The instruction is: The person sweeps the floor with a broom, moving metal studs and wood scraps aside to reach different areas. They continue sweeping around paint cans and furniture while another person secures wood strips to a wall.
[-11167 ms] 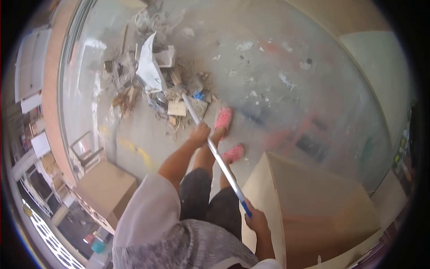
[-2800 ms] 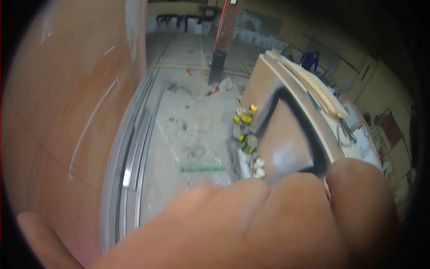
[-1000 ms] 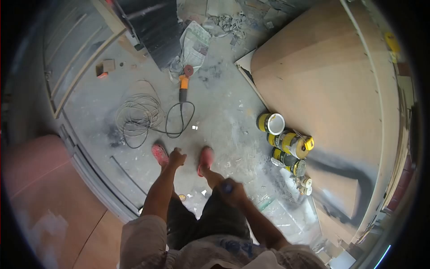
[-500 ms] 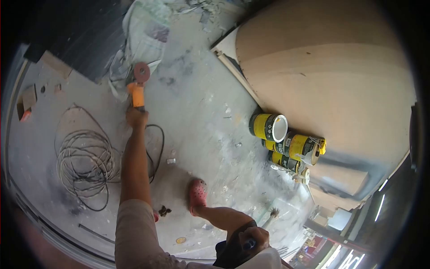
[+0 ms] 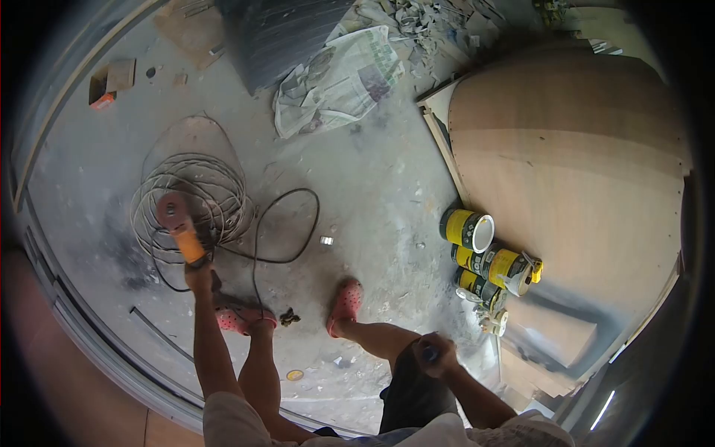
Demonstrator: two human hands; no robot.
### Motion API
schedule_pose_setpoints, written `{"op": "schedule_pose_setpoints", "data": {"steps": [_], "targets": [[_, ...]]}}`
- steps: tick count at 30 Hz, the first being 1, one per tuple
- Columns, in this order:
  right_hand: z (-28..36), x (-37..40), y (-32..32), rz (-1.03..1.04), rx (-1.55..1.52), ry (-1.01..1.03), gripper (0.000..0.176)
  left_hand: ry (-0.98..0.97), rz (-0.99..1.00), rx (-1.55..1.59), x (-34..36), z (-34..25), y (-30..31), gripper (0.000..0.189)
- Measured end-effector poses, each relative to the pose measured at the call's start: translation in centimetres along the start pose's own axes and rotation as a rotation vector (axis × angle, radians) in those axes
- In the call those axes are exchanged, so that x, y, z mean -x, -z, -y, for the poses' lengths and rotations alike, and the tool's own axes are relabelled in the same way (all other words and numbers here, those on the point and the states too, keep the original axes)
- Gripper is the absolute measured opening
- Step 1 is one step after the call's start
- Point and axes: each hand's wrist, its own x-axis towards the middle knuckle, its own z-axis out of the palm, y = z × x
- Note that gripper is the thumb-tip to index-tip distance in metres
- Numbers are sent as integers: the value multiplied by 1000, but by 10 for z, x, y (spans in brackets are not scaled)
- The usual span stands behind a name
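Grey concrete floor (image 5: 387, 186), stained and dusty, fills most of the field. Curved plywood panel (image 5: 573, 179) runs along its right side, dark smear low on its face. Dark, ribbed sheet (image 5: 279, 37) stands at the far edge; metal channels (image 5: 112, 350) lie along the near-left edge. Crumpled printed sack (image 5: 335, 86) rests beside the dark sheet, heaped scraps (image 5: 439, 22) just beyond. Cable coil (image 5: 233, 195) lies towards the left edge, a loose black loop extending from its right. Yellow-and-black tins (image 5: 462, 228), several on their sides, sit clustered against the panel.

Orange grinder (image 5: 189, 246), reddish disc outward, is held above the floor's left part and overlaps the coil in view; contact between them cannot be judged. Open carton (image 5: 119, 76): near the far-left corner. Pink clogs (image 5: 346, 299), both worn, stand towards the near edge.

Left grip (image 5: 199, 277): closed around the grinder's rear. Right grip (image 5: 445, 363): fingers curled round a dark, round-ended object (image 5: 430, 354), seen nearly end-on; type not determinable. Smallest noted: yellowish disc (image 5: 295, 375), near edge; whitish piece (image 5: 326, 240), mid-floor.
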Motion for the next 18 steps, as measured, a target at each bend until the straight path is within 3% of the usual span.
{"op": "schedule_pose_setpoints", "data": {"steps": [2, 4, 6, 7, 9, 10, 11, 12, 14, 16, 18], "targets": [[-5, -10, -8, -3, -37, -24, 13, 7, -43, -46, -19, 20, 8, 34], [-8, -12, -16, -33, 2, -58, 13, 165, 48, 148, -35, 17, 22, 38], [5, -13, -18, -12, 29, -51, 13, 172, -83, -73, -59, 60, 16, 43], [16, -20, -16, -4, 47, -38, 12, 157, -58, 11, -65, 76, 15, 53], [50, -28, -14, 86, 29, 48, 12, 134, 42, -514, -68, 81, 21, 73], [72, -20, -8, 115, 21, 68, 12, 71, 147, -670, -75, 125, 5, 68], [96, -11, -1, 129, 13, 87, 12, 208, -48, -490, -34, 64, 18, 63], [127, -6, 9, 198, 0, 154, 12, 99, 258, -503, -16, 45, 29, 57], [210, 2, 38, 250, 0, 191, 13, 56, 566, -330, 70, -82, 92, 63], [306, 25, 87, 304, -67, 183, 14, -22, 729, -198, 151, -71, 75, 66], [402, 47, 162, 335, -182, 171, 15, -180, 1019, 176, 222, -213, 167, 78]]}}
